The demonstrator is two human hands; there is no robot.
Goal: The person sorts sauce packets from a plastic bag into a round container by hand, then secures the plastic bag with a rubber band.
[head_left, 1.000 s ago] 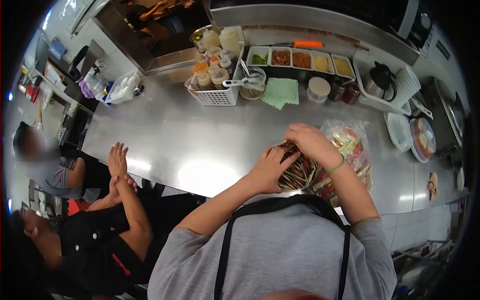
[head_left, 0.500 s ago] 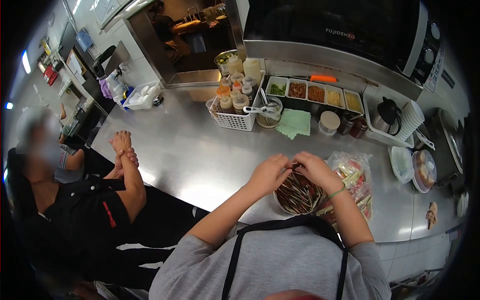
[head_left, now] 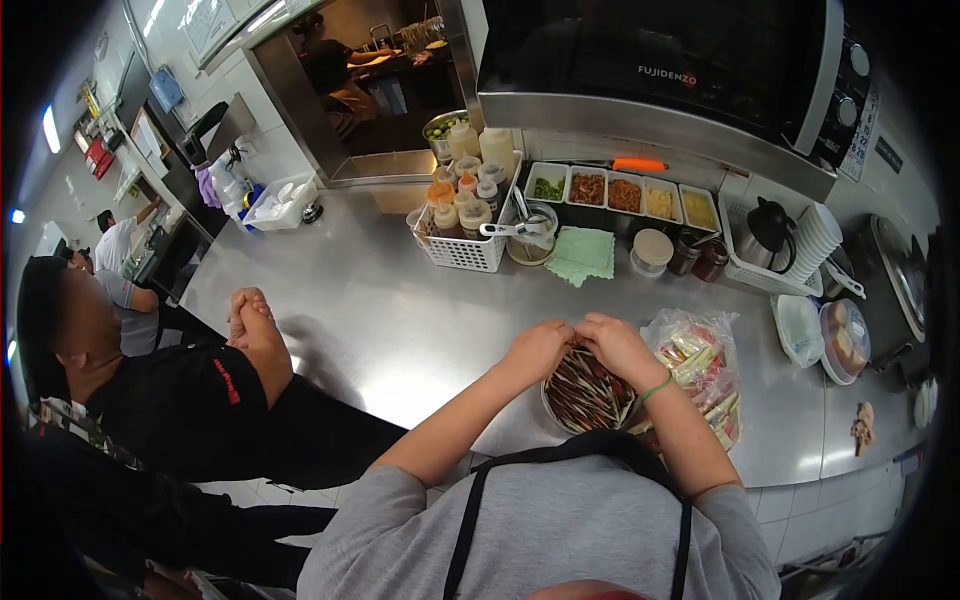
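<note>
A round container (head_left: 548, 410) on the steel counter is full of thin, dark reddish-brown and pale strips (head_left: 590, 395). Over its far edge, my left hand (head_left: 540, 352) and my right hand (head_left: 613, 348) meet with fingertips pinched together. Whatever they pinch is too small and hidden to make out. A green band circles my right wrist. Close beside my right forearm lies a clear plastic bag (head_left: 700, 345) holding pale and reddish stick-like pieces, some spilling below it.
Behind my hands stand a white basket of squeeze bottles (head_left: 460, 248), a green cloth (head_left: 582, 256), a lidded jar (head_left: 652, 252) and topping trays (head_left: 625, 192). A microwave (head_left: 660, 70) hangs above. At left, a co-worker (head_left: 170, 400) in black leans near the counter; plastic tubs (head_left: 800, 330) sit right.
My hands have drawn closer together, fingertips now touching over the container. The co-worker at left has turned the head away and clasped the hands differently. The view has shifted slightly.
</note>
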